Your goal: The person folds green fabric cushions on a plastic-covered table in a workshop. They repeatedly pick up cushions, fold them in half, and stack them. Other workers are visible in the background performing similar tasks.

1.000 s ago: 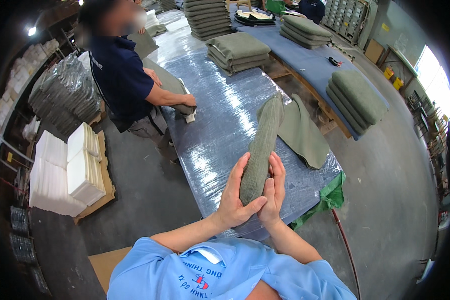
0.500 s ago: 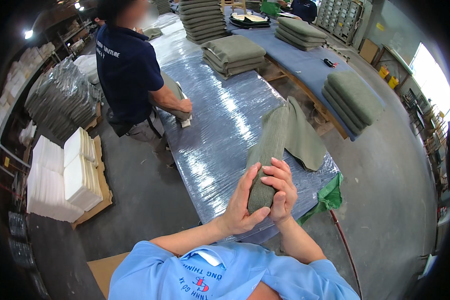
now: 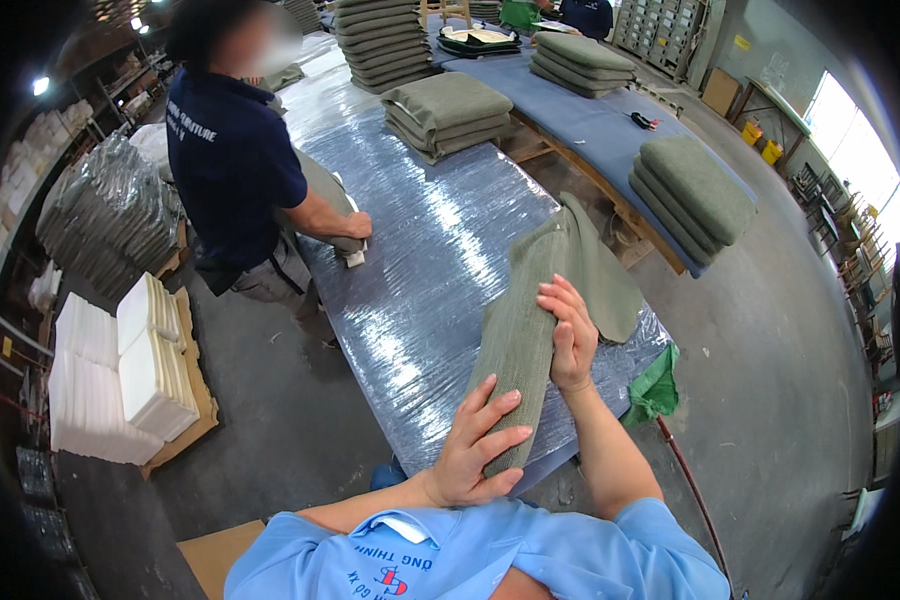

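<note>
A long grey-green fabric cushion (image 3: 525, 350) stands on its narrow side over the near end of the plastic-wrapped table (image 3: 410, 290), pointing away from me. My left hand (image 3: 478, 445) wraps round its near end, fingers curled over the top edge. Farther up, my right hand (image 3: 572, 335) grips its right side, with fingertips over the upper edge and the thumb against the fabric. Both hands are closed on it. A loose flap of the same cloth (image 3: 608, 285) spreads on the table to the right; whether it joins the cushion I cannot tell.
Across the table's left side, a co-worker in a dark shirt (image 3: 232, 150) handles another cushion. Folded grey-green pieces (image 3: 448, 110) and a tall stack (image 3: 382, 45) stand farther back. A blue table (image 3: 530, 90) runs along the right. White foam blocks (image 3: 125, 370) sit on the floor at left.
My hands, formerly together around the cushion's near end, are now apart. The right has slid farther up its side; the left has moved lower. The cushion's near end has come closer to me.
</note>
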`<state>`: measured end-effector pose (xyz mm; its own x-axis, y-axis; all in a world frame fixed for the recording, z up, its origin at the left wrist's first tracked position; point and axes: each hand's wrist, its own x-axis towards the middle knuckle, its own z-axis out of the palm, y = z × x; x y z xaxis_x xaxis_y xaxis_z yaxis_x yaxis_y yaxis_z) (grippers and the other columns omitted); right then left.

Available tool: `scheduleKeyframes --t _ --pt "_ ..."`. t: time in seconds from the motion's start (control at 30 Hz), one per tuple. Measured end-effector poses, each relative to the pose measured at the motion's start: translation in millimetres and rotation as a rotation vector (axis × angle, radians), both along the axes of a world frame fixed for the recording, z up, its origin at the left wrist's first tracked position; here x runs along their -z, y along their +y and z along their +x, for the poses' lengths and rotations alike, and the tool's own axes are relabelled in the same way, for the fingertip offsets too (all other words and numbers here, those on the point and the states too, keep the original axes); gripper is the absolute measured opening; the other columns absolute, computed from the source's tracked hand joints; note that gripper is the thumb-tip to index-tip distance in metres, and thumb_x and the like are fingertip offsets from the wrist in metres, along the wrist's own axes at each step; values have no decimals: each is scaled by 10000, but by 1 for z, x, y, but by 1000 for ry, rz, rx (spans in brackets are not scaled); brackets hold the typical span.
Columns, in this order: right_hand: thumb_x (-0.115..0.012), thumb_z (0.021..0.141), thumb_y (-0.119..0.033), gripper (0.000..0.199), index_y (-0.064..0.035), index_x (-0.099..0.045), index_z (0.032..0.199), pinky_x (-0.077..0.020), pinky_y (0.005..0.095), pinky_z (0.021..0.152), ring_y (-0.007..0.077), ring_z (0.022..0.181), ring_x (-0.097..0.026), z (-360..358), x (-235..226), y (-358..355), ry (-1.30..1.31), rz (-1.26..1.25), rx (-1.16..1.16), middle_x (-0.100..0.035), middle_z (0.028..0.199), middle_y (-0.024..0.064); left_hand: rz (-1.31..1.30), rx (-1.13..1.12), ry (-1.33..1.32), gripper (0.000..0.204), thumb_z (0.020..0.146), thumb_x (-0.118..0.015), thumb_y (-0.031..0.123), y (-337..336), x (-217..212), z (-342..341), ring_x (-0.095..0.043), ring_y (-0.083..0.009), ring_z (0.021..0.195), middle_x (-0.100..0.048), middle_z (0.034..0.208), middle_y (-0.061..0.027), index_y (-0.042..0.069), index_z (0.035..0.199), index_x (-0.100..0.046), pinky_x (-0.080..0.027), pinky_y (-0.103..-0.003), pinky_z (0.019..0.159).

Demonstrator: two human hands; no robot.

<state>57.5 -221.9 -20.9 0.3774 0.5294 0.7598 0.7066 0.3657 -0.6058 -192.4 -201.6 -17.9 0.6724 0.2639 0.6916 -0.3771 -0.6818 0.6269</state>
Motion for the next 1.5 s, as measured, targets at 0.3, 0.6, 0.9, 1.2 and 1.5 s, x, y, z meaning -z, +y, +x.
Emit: scheduleKeyframes --t 0.3,0.6,0.9,1.2,1.5 --pt "-493 1107 -252 349 -26 -756 1134 -462 413 1114 323 1291 -644 85 7 57 43 -122 163 -745 1256 141 -122 13 -24 661 875 -801 301 18 -14 8 -463 -490 1447 -511 1547 -239 66 1435 -540 -328 -601 1234" --pt "-461 1105 -327 398 -81 -775 1094 -493 427 1027 331 1154 -675 139 42 20 20 -221 666 -757 1186 128 67 -424 105 838 830 -882 424 59 -35 13 -692 -389 1147 -646 1367 -219 1 1448 -506 -548 -452 986" --pt "-440 1099 -407 466 -87 -779 1097 -516 424 875 336 958 -705 155 95 -66 394 -243 875 -772 1019 142 179 -552 257 774 900 -735 600 78 36 7 -570 -385 1292 -638 1308 -146 56 1422 -557 -287 -593 1186" --pt "-506 1103 -466 507 -14 -685 959 -457 347 877 174 905 -567 92 106 -195 637 -688 641 -663 939 56 292 -497 89 502 1082 -424 481 163 29 90 -463 -391 1427 -607 1391 -126 101 1288 -679 -183 -603 1229" --pt "-325 1118 -601 844 -43 -87 1704 -148 406 1301 278 1615 -162 -87 35 -115 854 -268 -353 -159 1753 172 -1297 -33 338 679 1143 -244 560 69 34 151 -471 -282 1445 -468 1588 -134 111 1636 -370 -366 -397 1212"
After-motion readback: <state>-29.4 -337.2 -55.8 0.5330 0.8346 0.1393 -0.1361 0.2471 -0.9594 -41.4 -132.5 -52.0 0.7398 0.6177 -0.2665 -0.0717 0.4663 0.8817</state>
